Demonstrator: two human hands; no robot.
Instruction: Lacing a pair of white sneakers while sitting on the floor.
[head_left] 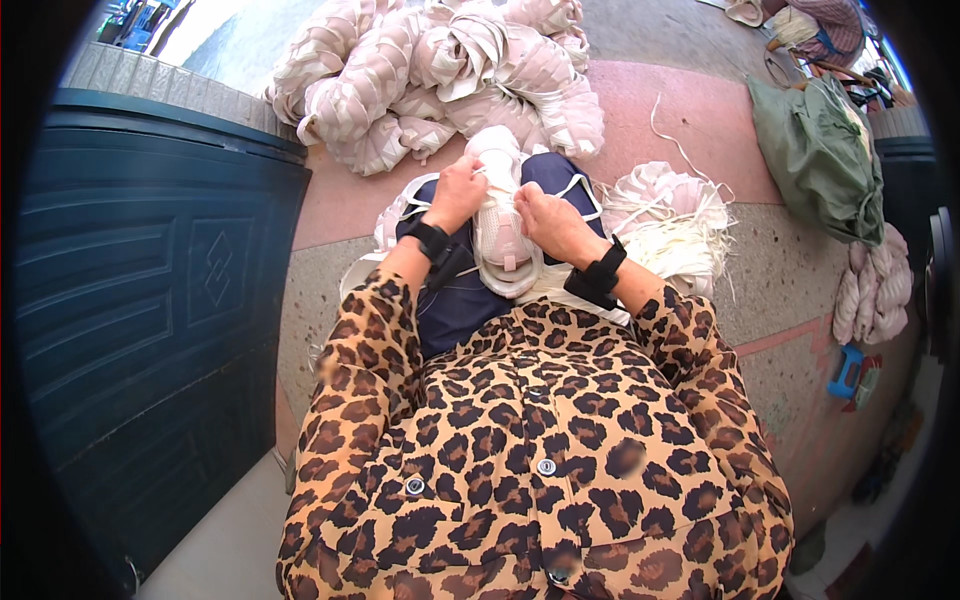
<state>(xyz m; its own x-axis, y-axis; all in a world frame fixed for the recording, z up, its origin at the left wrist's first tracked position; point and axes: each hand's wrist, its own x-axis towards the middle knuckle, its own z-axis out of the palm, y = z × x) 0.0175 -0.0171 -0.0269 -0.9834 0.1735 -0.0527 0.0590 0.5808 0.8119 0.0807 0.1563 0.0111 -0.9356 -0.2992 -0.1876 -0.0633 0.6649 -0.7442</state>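
Note:
On my lap lies a white and pale pink shoe upper point(500, 238), its toe pointing away from me and its heel opening near my belly. My left hand point(457, 196) is closed at the upper's left edge, pinching a cream shoelace by the eyelets. Across from it, my right hand point(553, 222) has thumb and fingers pressed together on the lace at the right edge. The lace is thin and partly hidden by my fingers. Dark blue cloth point(455, 312) covers my legs beneath the upper. Both wrists wear black bands.
Large rolled bundles of pink and white uppers point(365, 90) lie ahead. A heap of cream laces point(690, 255) sits by my right leg. Farther right are a green bag point(815, 145), another pink bundle point(872, 285) and a blue object point(846, 372). A dark blue panelled door point(150, 270) stands left.

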